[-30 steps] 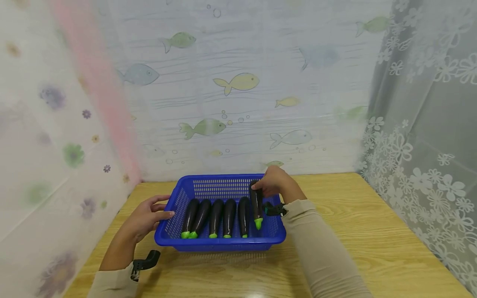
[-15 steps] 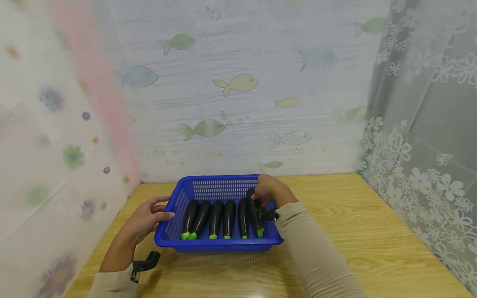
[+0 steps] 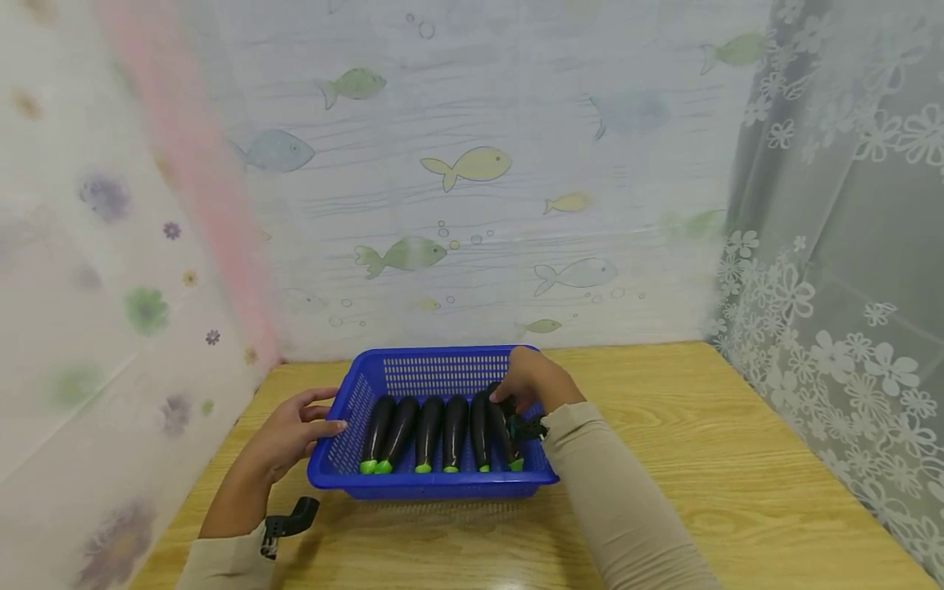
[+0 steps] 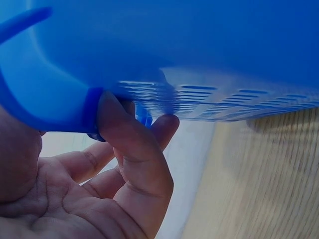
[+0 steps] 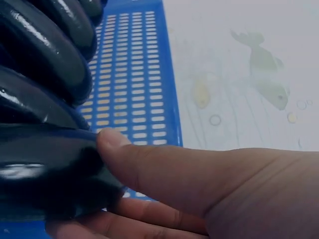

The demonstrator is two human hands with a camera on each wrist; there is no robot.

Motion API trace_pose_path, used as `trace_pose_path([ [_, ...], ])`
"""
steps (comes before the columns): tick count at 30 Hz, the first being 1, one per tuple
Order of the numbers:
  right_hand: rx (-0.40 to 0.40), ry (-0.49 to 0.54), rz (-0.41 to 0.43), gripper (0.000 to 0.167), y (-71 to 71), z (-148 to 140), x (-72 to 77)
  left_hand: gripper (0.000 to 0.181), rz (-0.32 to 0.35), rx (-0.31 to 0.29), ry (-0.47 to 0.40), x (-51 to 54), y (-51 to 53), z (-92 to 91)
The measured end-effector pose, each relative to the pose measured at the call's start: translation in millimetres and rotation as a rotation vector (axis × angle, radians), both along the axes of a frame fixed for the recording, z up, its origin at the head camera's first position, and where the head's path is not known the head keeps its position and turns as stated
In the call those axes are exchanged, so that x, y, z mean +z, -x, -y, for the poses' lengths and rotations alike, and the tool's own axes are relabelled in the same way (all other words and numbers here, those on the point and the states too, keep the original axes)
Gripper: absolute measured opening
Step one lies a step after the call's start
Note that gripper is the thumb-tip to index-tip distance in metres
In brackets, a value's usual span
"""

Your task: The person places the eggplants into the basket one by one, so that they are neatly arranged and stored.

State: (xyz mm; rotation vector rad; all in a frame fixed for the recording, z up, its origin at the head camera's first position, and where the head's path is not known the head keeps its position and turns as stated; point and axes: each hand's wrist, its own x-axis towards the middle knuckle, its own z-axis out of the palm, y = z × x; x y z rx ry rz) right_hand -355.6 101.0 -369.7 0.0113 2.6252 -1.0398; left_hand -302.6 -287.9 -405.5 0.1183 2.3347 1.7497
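A blue plastic basket (image 3: 442, 492) with slotted walls stands on the table. Inside it several dark eggplants (image 3: 429, 434) with green stem ends lie side by side, stems toward the near wall. My left hand (image 3: 290, 432) holds the basket's left rim; in the left wrist view its fingers (image 4: 142, 169) curl up against the rim from outside. At the right end of the row, my right hand (image 3: 533, 380) grips the blunt far end of the rightmost eggplant (image 3: 503, 434). The right wrist view shows the thumb on top of that eggplant (image 5: 45, 169) and the fingers along its side.
The wooden table (image 3: 664, 442) extends to both sides and in front of the basket. A fish-patterned sheet (image 3: 472, 205) hangs behind it, a floral sheet (image 3: 96, 328) on the left and a lacy curtain (image 3: 848, 287) on the right.
My right hand has lowered the rightmost eggplant into the row, moving down and slightly left, so it now lies beside its neighbour. The left hand has stayed at the rim.
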Motion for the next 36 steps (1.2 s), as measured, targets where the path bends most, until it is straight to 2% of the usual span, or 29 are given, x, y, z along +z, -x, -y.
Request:
trace_pose_path([
  [5,0.026,-0.026,-0.027,0.033,-1.0,-3.5,-2.0,0.08,0.008,0.011,0.004,-2.0,-1.3,-1.3],
  [12,0.009,0.117,-0.029,0.038,-6.3,-15.3,-6.4,0.08,0.017,0.011,-0.014,-5.1,-1.3,-4.0],
  [22,0.035,0.148,-0.048,0.036,-12.3,-19.2,-2.9,0.08,0.017,0.006,-0.02,-2.0,-1.9,-4.9],
  [36,0.042,0.209,-0.052,0.054,-18.9,-31.3,2.9,0.079,0.013,0.016,-0.004,-0.2,0.9,-5.4],
])
